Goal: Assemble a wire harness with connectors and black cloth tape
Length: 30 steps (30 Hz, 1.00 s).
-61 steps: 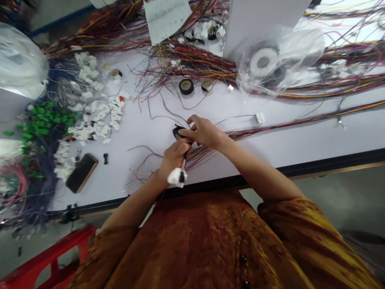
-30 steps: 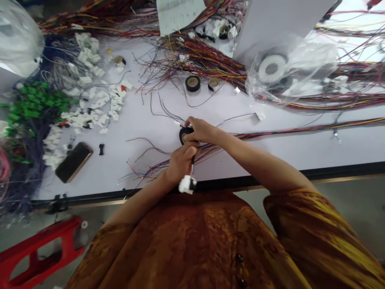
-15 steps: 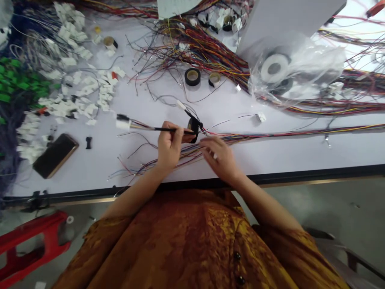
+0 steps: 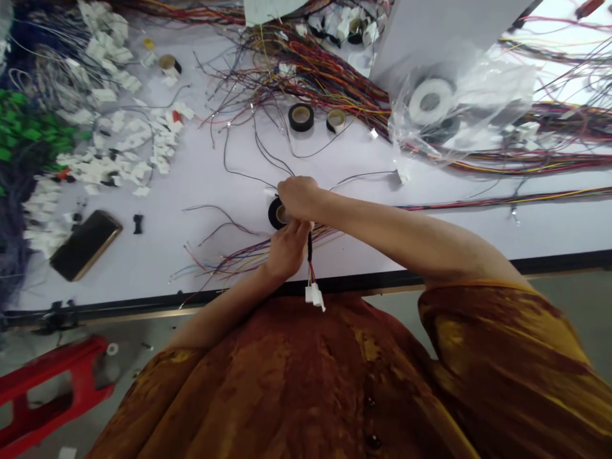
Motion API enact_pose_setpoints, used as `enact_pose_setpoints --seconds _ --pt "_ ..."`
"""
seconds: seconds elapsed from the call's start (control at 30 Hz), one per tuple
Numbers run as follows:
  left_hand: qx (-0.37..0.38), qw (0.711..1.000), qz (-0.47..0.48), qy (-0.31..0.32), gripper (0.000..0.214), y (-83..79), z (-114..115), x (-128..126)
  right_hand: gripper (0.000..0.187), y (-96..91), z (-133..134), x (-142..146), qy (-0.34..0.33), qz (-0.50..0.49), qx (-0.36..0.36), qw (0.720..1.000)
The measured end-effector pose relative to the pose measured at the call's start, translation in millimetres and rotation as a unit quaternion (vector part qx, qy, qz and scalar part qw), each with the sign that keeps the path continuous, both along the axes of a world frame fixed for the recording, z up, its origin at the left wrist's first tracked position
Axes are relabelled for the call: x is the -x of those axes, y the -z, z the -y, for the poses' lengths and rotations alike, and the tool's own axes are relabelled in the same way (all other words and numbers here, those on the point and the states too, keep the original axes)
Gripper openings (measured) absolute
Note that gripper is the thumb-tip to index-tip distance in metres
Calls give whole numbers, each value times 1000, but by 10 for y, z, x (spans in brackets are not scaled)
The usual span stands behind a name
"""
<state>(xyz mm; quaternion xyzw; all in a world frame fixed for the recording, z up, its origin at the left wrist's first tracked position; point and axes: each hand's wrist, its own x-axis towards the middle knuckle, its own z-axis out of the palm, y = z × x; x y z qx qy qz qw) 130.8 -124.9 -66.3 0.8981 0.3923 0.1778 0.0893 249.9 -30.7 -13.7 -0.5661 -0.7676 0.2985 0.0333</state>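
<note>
My left hand (image 4: 287, 250) is closed round a taped bundle of coloured wires (image 4: 310, 255) that hangs down toward me, ending in white connectors (image 4: 314, 296). My right hand (image 4: 299, 196) is closed on a roll of black tape (image 4: 276, 213) right above the left hand, at the top of the bundle. Both hands meet near the front edge of the white table (image 4: 430, 236). The rest of the wire harness (image 4: 478, 203) runs off to the right along the table.
Two more tape rolls (image 4: 301, 117) lie further back. A clear bag with large rolls (image 4: 444, 102) sits at the back right. White connectors (image 4: 129, 153) and green parts (image 4: 23, 134) are heaped at the left, beside a phone (image 4: 85, 245). A red stool (image 4: 52, 382) stands lower left.
Half a second ago the taped end pointed left across the table and my right hand was off the roll. Now the end hangs down toward me and my right hand is back on the tape roll.
</note>
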Motion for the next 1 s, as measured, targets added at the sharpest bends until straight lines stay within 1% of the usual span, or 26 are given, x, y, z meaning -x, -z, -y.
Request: enact_pose_setpoints --seconds 0.07,0.13,0.17,0.2,0.27,0.33,0.37,0.4,0.47,0.53,0.6,0.67,0.73,0.8,0.83,0.9,0.93,1.0 --pt "11 998 57 6 17 10 -43 38 31 97 -13 -157 29 3 16 999" --pt "38 987 156 -12 11 24 -115 86 33 178 43 -412 102 -18 9 995" --pt "65 974 213 -34 9 33 -159 104 34 218 101 -545 148 -44 -3 988" --pt "105 955 272 -60 9 44 -206 114 37 258 174 -665 189 -74 -13 979" --pt "214 899 369 -100 12 70 -306 102 41 343 349 -838 239 -147 -36 959" --pt "319 845 420 -94 18 94 -396 50 39 416 516 -911 263 -212 -58 940" --pt "352 829 428 -81 22 103 -433 15 38 440 584 -919 273 -234 -65 931" --pt "370 822 428 -68 25 108 -461 -21 37 451 641 -918 282 -248 -70 924" --pt "376 823 421 -65 26 96 -496 -85 41 428 733 -903 296 -266 -83 914" --pt "367 826 418 -90 25 51 -512 -127 51 358 838 -872 297 -280 -116 906" --pt "360 825 419 -117 23 -29 -533 -146 55 296 996 -794 294 -286 -144 901" --pt "358 826 418 -125 22 -131 -570 -147 57 302 1194 -643 305 -290 -136 897" --pt "363 835 397 -115 21 -234 -613 -144 62 382 1382 -443 301 -301 -106 899" --pt "371 847 366 -102 19 -311 -630 -144 64 476 1502 -272 251 -306 -78 915" --pt "372 853 354 -97 18 -332 -619 -146 60 500 1525 -226 211 -305 -68 926" --pt "340 874 337 -83 16 -330 -544 -150 39 460 1496 -241 139 -300 -51 942" --pt "306 893 323 -68 16 -307 -484 -151 30 392 1444 -299 129 -296 -52 945" --pt "211 935 282 -37 15 -225 -338 -149 27 186 1275 -462 163 -283 -80 942"
